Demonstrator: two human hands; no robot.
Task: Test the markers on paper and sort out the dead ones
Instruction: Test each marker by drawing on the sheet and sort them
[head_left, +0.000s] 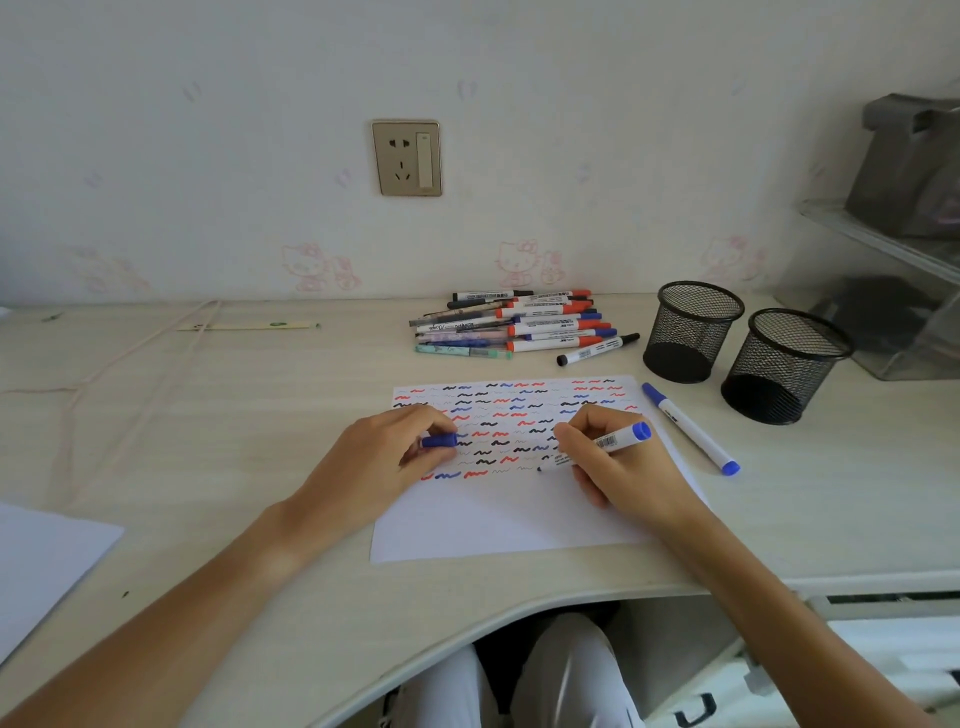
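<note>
**Blue marker going to paper, cap held aside**

The right hand (618, 462) is gripping an uncapped blue marker (597, 448) in a writing hold, fingers (571, 434) curled round the barrel near the tip. The tip is touching the paper (519, 519), or sitting just above it, at the end of the lowest row of squiggles; contact is too small to confirm. The barrel's blue end is pointing up and away to the right of the fingers.

The left hand (400, 452) is resting on the sheet's left part, pinching the blue cap (439, 441) between thumb and fingers and weighing the sheet down at the same time.

The sheet is already carrying rows of red, blue and black squiggles, with fainter grey traces among them. Blank paper is lying below both hands, toward the person.

Beyond the fingers, near the wall, a pile of markers and pens (519, 325) is waiting. To the right of the writing fingers a second blue marker (691, 428) is lying capped on the desk (234, 415), just beside the paper's edge. Further right, two mesh pen cups (693, 332) are standing side by side; nothing shows inside them.

Judgement on the step: a short wavy stroke, made at steady pressure in the blank gap beside the last mark, should be telling live from dead. The left hand ought to be keeping the sheet pinned so it is not sliding. A faint or broken line would be calling for a second stroke before condemning the marker. The cap should be going back on promptly, and each cup needs one fixed meaning.
</note>
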